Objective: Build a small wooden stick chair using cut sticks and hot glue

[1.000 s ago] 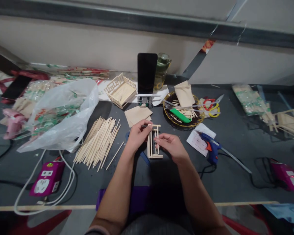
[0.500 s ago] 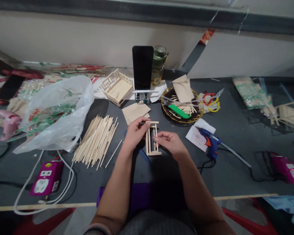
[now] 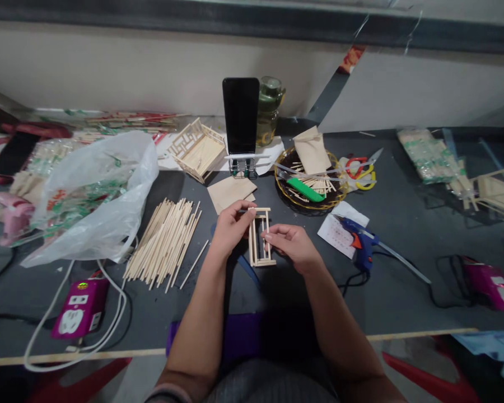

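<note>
Small stick frame steadied by both hands above a cluttered bench

In the head view, a small stick frame (image 3: 253, 243) is held upright in the picture, in front of the body and over the dark tabletop (image 3: 151, 322); whether its lower end is touched to the surface cannot be told. Its upper left corner is pinched by the left hand (image 3: 234, 224), thumb against bent fingers — a grip apparently chosen to steady the piece while the rest of it is left exposed. The slender right-hand post is pinched partway along between the thumb and fingers of the right hand (image 3: 293, 245); light pressure is probably used, since such thin sticks could be snapped or pulled loose. The remaining right fingers are curled, and their tips are partly hidden.

Loose sticks (image 3: 163, 243) are laid roughly parallel beside the left forearm, presumably so that single pieces can be picked up easily; one stick (image 3: 194, 263) is set apart from them. On the other side, a blue glue gun (image 3: 363, 254) is rested with its nozzle over a sheet of white paper (image 3: 334, 238), perhaps so that drips are caught. A green-handled cutter (image 3: 306, 190) is laid across a round basket (image 3: 282, 193). Farther back, a larger stick model (image 3: 201, 154) is placed beside a propped phone (image 3: 241, 115) — both in clear sight.
</note>
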Motion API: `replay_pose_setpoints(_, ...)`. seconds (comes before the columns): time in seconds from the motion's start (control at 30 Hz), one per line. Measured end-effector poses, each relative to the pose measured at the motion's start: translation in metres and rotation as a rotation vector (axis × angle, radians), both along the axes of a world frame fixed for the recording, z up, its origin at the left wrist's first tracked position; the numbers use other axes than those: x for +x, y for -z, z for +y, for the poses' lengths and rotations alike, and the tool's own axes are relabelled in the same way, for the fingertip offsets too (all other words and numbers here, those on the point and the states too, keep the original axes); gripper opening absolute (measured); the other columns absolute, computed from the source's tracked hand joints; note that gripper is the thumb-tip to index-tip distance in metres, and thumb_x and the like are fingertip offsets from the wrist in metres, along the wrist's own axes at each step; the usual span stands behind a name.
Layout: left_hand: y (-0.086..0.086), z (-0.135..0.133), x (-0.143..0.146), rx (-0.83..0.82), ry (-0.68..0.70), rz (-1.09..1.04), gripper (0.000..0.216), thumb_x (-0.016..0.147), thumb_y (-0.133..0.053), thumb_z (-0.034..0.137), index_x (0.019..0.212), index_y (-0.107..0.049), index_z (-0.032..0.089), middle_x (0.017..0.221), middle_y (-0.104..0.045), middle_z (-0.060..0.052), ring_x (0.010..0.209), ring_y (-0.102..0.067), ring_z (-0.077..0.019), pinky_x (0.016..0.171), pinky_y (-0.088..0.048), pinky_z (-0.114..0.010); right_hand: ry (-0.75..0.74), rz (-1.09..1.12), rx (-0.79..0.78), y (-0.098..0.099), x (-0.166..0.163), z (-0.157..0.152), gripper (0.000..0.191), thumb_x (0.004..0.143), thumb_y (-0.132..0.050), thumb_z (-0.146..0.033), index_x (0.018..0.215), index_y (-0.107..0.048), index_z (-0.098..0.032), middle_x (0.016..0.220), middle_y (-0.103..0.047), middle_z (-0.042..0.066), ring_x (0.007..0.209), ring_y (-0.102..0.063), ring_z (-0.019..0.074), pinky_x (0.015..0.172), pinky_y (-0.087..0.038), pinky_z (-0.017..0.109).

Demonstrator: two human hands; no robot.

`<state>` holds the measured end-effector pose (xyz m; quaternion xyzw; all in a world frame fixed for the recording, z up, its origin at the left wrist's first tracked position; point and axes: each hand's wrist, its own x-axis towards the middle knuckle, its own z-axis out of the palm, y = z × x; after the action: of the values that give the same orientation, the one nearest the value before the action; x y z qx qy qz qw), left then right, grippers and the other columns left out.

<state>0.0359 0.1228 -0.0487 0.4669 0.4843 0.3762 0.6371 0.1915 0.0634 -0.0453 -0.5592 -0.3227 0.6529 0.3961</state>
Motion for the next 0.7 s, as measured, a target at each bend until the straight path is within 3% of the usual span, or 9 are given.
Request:
replay_pose_setpoints(0.3,0.0001,-0.0002,-0.0005,0.009,0.008,0.004,0.028,0.079,-0.068,0.042,0.092,-0.066,0.017,0.059,-0.052,0.004,0.046,-0.044,-0.0078,0.042,-0.041,-0.018,-0.001,-0.007,0.006,0.0001,0.0001,-0.0001,0.043,0.06,-0.082,-0.052,0.078,-0.073,-0.015,0.053,-0.064,0.001,0.041,-0.032,0.0046,0.043,-0.017,0.022)
replay_pose_setpoints(0.7,-0.0004,0.0005,0.0004,0.017,0.003,0.007,0.029,0.077,-0.069,0.042,0.091,-0.066,0.017,0.059,-0.053,0.004,0.047,-0.046,-0.0085,0.042,-0.04,-0.018,0.003,0.038,-0.003,0.0024,0.0014,-0.0007,0.041,0.063,-0.079,-0.051,0.081,-0.074,-0.015,0.055,-0.065,0.001,0.041,-0.032,0.004,0.041,-0.018,0.021)
